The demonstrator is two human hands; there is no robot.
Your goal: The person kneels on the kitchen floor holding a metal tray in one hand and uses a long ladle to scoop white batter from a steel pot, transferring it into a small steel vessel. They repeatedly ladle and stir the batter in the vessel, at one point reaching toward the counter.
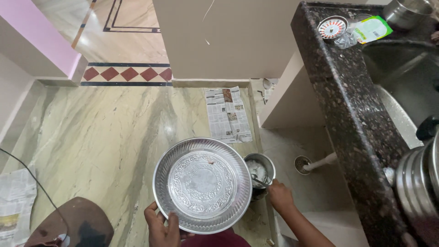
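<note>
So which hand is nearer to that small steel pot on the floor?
Right. The right hand is at the small steel pot, touching its near rim by the spoon inside. The left hand is farther off, gripping the near edge of the big embossed steel plate.

Left hand (162, 227) grips rim of embossed steel plate (202, 184); right hand (280, 195) holds spoon (259, 180) in small steel pot (260, 168) above marble floor (114, 132).
</note>
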